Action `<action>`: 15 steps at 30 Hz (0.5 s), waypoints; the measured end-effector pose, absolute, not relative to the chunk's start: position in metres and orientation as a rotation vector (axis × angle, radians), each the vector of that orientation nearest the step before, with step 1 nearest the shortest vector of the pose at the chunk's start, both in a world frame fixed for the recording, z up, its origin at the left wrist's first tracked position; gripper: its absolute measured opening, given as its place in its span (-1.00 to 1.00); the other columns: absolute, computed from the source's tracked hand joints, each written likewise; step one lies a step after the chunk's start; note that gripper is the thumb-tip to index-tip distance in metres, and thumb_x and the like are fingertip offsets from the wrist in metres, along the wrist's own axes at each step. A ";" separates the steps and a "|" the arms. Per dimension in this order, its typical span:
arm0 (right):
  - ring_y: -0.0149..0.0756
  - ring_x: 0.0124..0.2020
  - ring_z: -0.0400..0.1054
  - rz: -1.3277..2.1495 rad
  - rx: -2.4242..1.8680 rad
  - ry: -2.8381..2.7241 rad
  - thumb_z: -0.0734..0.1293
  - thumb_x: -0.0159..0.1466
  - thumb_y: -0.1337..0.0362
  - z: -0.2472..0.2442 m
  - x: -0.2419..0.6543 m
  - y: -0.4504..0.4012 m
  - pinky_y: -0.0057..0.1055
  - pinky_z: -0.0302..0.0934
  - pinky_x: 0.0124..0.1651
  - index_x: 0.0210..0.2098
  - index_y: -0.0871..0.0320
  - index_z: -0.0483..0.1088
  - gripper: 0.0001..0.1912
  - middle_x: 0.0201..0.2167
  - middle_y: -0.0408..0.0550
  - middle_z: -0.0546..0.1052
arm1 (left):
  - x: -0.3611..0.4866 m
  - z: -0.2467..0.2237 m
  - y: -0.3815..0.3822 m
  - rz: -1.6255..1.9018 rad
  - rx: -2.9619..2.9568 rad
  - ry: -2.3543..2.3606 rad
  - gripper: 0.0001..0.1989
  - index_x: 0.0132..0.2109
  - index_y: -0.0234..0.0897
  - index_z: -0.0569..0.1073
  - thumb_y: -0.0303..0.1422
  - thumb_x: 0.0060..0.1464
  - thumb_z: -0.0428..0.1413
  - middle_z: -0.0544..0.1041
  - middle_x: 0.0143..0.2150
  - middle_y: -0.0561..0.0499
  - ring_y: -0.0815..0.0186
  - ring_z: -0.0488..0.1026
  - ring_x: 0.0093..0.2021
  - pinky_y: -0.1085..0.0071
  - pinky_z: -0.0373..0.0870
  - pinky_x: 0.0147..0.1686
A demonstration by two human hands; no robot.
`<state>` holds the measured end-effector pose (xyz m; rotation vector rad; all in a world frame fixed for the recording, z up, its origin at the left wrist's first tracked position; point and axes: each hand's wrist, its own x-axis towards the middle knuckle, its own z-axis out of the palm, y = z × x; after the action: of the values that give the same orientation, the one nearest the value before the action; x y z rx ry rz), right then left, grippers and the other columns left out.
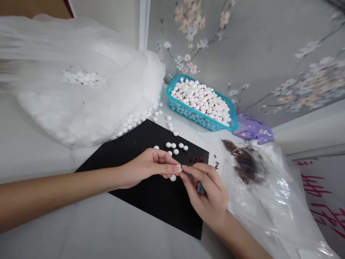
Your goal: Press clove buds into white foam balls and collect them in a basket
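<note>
White bead point(179, 168), held above a black mat point(161, 205) between thumb and fingers of the left hand point(149, 166). Thumb and forefinger tips of the right hand point(208, 194) meet the bead's right side; whether they grip anything cannot be told. Loose beads point(176, 151) lie just beyond the left fingers, brown pieces point(198, 159) just beyond the right. Farther beyond stands a bead-filled blue basket point(185, 108); right of the right hand, a clear bag point(269, 212).

Room over near black mat point(161, 201), plastic bag point(272, 205) rightward a likely obstacle
</note>
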<state>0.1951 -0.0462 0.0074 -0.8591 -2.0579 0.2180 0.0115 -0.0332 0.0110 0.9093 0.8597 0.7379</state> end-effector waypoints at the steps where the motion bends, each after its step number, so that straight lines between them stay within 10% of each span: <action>1: -0.51 -0.55 0.27 0.211 -0.860 -2.050 0.32 0.16 0.52 0.006 0.195 -0.047 -0.50 0.29 -0.50 -0.14 0.11 0.36 -0.69 -0.33 -0.10 0.38 | 0.012 0.011 -0.033 0.742 0.908 0.859 -0.85 -0.39 -0.29 0.53 -0.30 -0.10 0.25 0.47 -0.52 0.12 0.50 0.34 -0.47 0.55 0.27 -0.40; 15: -0.58 -0.64 0.17 0.341 -0.934 -2.065 0.29 0.18 0.49 0.005 0.194 -0.047 -0.50 0.23 -0.55 -0.18 0.09 0.33 -0.75 -0.31 -0.12 0.33 | 0.012 0.009 -0.034 0.794 0.994 0.842 -0.84 -0.31 -0.30 0.53 -0.31 -0.05 0.21 0.48 -0.47 0.10 0.49 0.35 -0.44 0.54 0.29 -0.38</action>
<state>0.1942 -0.0466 0.0052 -0.9341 -2.0652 0.3413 0.0122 -0.0337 0.0089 0.9937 0.8422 0.7937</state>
